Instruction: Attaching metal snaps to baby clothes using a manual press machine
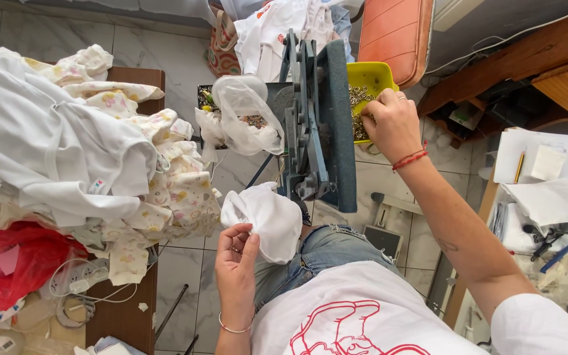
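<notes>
My left hand [235, 260] pinches the edge of a small white garment [267, 217] that lies over my lap, just below a blue-grey press machine [317, 125]. My right hand [392, 121] reaches into a yellow tray [373, 75] of small metal snap pieces [357, 105] on the machine's right side, fingers curled among the pieces. Whether it holds one is hidden. A clear plastic bag [244, 115] hangs on the machine's left side.
A heap of white and patterned baby clothes [80, 144] covers a brown table [133, 302] at left, with a red plastic bag [14, 263] and cables. An orange chair [396, 33] stands behind. A side surface with papers and a pencil [519, 167] is at right.
</notes>
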